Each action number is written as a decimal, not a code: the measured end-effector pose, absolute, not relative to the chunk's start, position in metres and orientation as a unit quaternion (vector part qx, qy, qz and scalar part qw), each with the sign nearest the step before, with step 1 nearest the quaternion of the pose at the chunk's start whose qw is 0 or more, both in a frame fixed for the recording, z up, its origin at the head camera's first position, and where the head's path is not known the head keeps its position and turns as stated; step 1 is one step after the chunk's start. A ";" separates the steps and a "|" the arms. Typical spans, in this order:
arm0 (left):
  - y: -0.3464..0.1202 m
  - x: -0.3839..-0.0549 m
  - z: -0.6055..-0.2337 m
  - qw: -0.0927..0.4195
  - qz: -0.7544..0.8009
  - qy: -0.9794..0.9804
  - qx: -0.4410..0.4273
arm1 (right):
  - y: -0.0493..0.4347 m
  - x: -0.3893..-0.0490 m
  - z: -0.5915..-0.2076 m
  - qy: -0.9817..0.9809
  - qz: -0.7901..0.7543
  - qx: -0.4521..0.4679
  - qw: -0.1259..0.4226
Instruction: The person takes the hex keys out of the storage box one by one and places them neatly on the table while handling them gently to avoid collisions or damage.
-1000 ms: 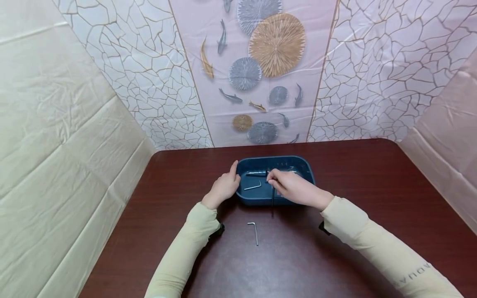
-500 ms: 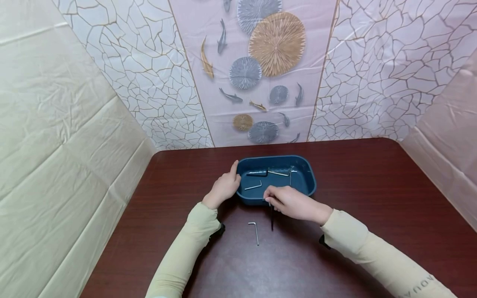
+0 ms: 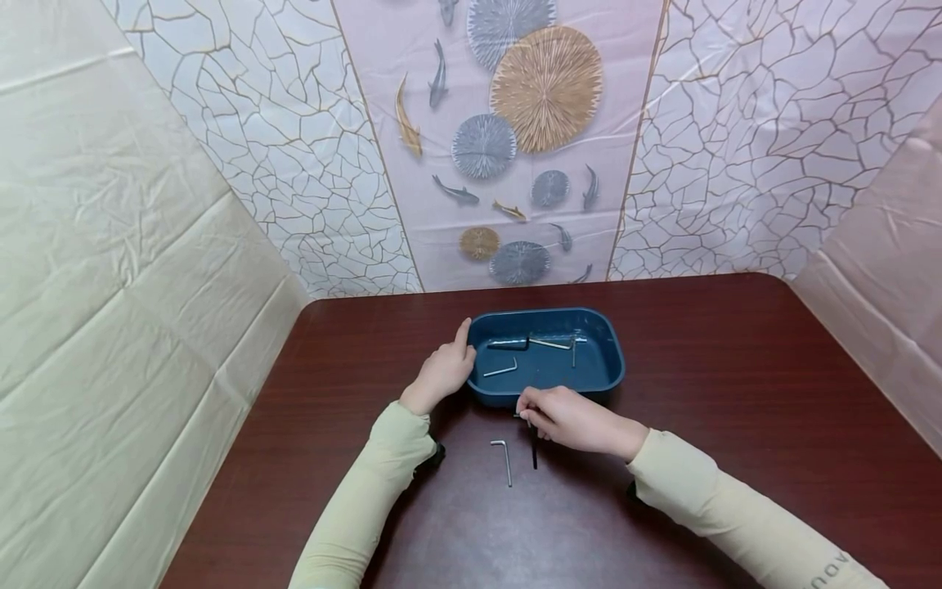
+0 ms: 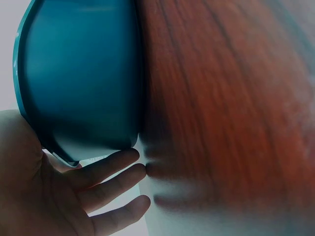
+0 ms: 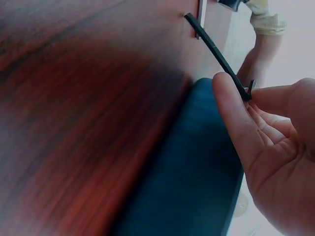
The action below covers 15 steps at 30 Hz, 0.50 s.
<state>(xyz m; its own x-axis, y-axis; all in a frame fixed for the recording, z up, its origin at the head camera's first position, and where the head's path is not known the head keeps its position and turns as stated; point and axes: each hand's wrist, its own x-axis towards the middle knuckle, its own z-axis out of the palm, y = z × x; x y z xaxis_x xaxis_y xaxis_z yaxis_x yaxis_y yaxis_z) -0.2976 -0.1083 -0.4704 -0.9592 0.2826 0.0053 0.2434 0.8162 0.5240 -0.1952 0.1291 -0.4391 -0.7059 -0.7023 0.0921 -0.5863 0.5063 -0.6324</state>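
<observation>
My right hand [image 3: 570,417] pinches the short end of a black hex key [image 3: 534,448] between thumb and fingers, just in front of the blue tray [image 3: 545,399]. The key's long arm points down toward the table, as the right wrist view shows the same black hex key [image 5: 216,55] slanting away from the fingertips. To its left, a silver hex key [image 3: 507,464] lies on the table. At the tray's left end rests my left hand [image 3: 441,372]; in the left wrist view the fingers [image 4: 110,169] stretch fairly straight beside the tray wall.
Inside the tray lie a small silver hex key [image 3: 500,368], a dark hex key [image 3: 508,344], a longer silver hex key [image 3: 550,343] and another thin one [image 3: 574,353] near the right side. The brown table [image 3: 721,360] meets a patterned backdrop [image 3: 361,204] behind.
My right hand has brought the black hex key out of the tray, over its front rim and toward me, lowering it beside the silver hex key. My left hand has stayed at the tray.
</observation>
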 end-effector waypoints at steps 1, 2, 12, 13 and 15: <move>-0.108 -0.297 -0.470 0.036 0.270 0.952 0.139 | 0.129 -0.195 -0.440 0.864 -0.328 -0.373 0.086; -0.108 -0.297 -0.470 0.036 0.270 0.952 0.139 | 0.128 -0.195 -0.442 0.865 -0.326 -0.373 0.083; -0.109 -0.298 -0.471 0.039 0.274 0.951 0.136 | 0.121 -0.192 -0.461 0.877 -0.284 -0.387 0.013; -0.109 -0.298 -0.471 0.040 0.275 0.951 0.135 | 0.121 -0.192 -0.462 0.877 -0.285 -0.385 0.014; -0.110 -0.298 -0.471 0.038 0.277 0.951 0.135 | 0.120 -0.193 -0.464 0.879 -0.286 -0.381 0.016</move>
<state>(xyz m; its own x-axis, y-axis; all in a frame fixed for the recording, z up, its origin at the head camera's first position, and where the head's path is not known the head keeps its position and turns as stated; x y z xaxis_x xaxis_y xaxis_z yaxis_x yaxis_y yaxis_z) -0.2982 -0.1096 -0.4712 -0.9606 0.2778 0.0033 0.2362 0.8105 0.5360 -0.1931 0.1203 -0.4637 -0.7098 -0.6784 0.1898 -0.6602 0.5467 -0.5150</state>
